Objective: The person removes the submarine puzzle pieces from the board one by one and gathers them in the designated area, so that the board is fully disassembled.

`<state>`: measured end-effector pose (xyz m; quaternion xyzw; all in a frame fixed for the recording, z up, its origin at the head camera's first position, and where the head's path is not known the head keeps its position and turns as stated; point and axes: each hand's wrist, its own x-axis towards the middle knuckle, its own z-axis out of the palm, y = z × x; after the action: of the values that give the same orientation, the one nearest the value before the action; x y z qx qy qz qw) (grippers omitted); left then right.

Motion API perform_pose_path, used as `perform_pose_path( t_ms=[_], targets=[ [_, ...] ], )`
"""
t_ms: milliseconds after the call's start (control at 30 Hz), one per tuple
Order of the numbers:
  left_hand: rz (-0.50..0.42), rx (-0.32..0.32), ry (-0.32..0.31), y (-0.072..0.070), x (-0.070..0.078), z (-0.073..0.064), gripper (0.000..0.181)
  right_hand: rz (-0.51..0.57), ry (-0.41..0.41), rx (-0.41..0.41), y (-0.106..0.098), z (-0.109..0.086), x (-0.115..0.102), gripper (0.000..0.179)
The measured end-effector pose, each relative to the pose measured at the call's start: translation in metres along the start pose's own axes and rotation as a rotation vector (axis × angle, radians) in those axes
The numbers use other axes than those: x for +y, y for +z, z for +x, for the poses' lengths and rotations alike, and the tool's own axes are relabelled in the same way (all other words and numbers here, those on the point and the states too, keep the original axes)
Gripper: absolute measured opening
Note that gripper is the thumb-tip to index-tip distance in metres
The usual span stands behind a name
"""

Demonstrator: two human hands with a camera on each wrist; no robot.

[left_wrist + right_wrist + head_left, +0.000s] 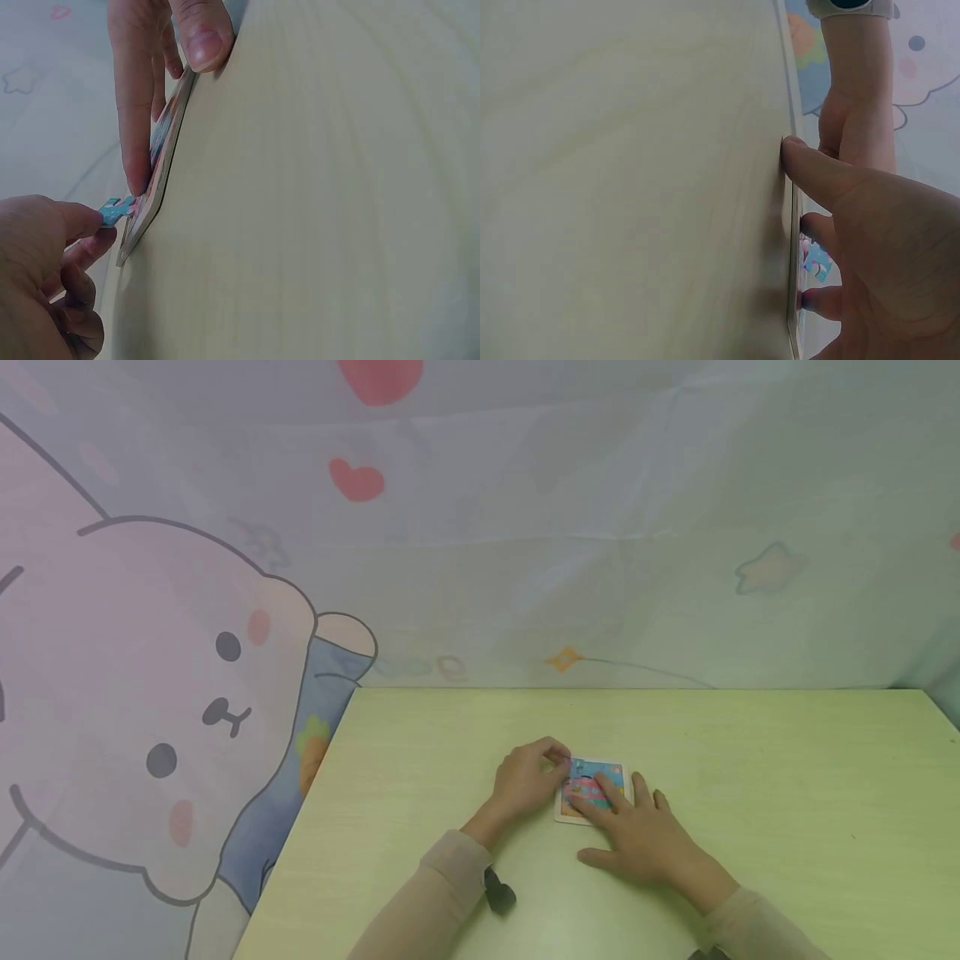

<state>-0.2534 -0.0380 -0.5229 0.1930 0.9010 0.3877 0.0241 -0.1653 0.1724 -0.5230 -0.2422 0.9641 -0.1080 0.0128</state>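
Note:
A small square jigsaw puzzle in a white-edged board [572,820], printed in blue and pink, lies flat on the table. At its left edge, my left hand [525,779] pinches a blue puzzle piece [114,212] between thumb and forefinger. In the left wrist view the piece is tilted up at the board's surface, close to a fingertip of my right hand [645,835]. The right hand spreads over the puzzle from the right, fingertips resting on it and thumb on the table. Its fingers hide part of the picture. The blue piece [819,262] also shows in the right wrist view.
The pale yellow-green table [787,793] extends around the board. Behind it hangs a light cloth [525,527] with hearts and stars, and a large cartoon bear [187,693] is printed at the left. A dark object [498,893] sits by the left cuff.

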Motion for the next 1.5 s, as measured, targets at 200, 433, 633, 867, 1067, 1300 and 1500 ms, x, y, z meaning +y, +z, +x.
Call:
perform_pose_path(
  t_ms=[200,433,633,867,1067,1300,1500],
  targets=[
    [-0.024,0.052,0.02,0.001,0.002,0.0,0.017,0.006,-0.004,-0.001,-0.002,-0.003,0.002,0.074],
    [-0.038,0.1,-0.065,-0.01,-0.004,-0.007,0.017,0.015,-0.008,-0.01,-0.002,-0.005,0.006,0.074],
    [-0.047,0.132,-0.132,-0.03,-0.021,-0.017,0.017,0.009,-0.006,-0.018,-0.001,-0.007,0.011,0.074],
    [-0.017,0.182,-0.236,-0.055,-0.042,-0.024,0.016,0.016,-0.014,-0.004,0.0,-0.011,0.015,0.073],
    [0.016,0.212,-0.275,-0.069,-0.063,-0.026,0.014,0.031,-0.02,-0.005,-0.002,-0.014,0.016,0.073],
    [0.024,0.213,-0.292,-0.076,-0.072,-0.024,0.014,0.032,-0.022,-0.01,-0.005,-0.015,0.016,0.072],
    [0.027,0.22,-0.304,-0.078,-0.075,-0.023,0.013,0.029,-0.025,-0.014,-0.006,-0.015,0.016,0.071]
  ],
)
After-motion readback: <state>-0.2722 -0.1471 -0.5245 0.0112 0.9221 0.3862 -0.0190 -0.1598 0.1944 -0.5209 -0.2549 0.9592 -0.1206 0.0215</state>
